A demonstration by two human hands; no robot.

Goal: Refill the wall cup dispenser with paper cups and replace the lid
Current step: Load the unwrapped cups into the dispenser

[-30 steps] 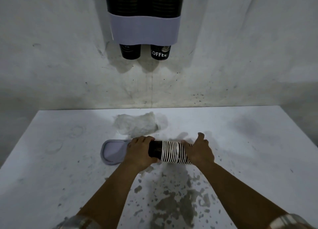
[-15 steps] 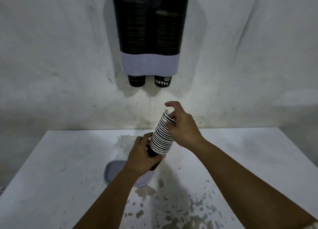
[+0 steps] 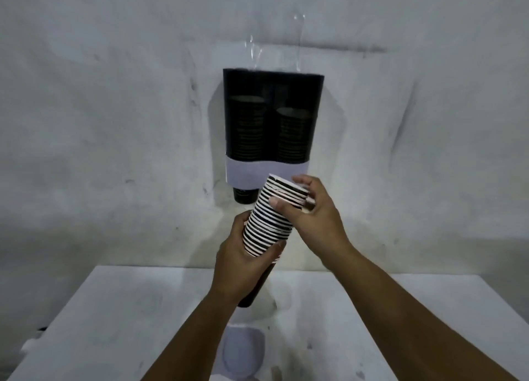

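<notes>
Flanking table (image 3: 100,309) — lid (image 3: 243,352), stained wall (image 3: 114,123)

A rough, whitish plaster wall (image 3: 114,108) fills most of the view, mottled with dark smudges and small marks. Below it a white table (image 3: 100,323) stands against the wall, its top scuffed and stained. The light is dim and greyish, brightest near the wall's middle.

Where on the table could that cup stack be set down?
Bare table left of the forearms and right of them toward the far corner. Crowded centre: lid under the hands, left and right, gripping the cup stack.
</notes>
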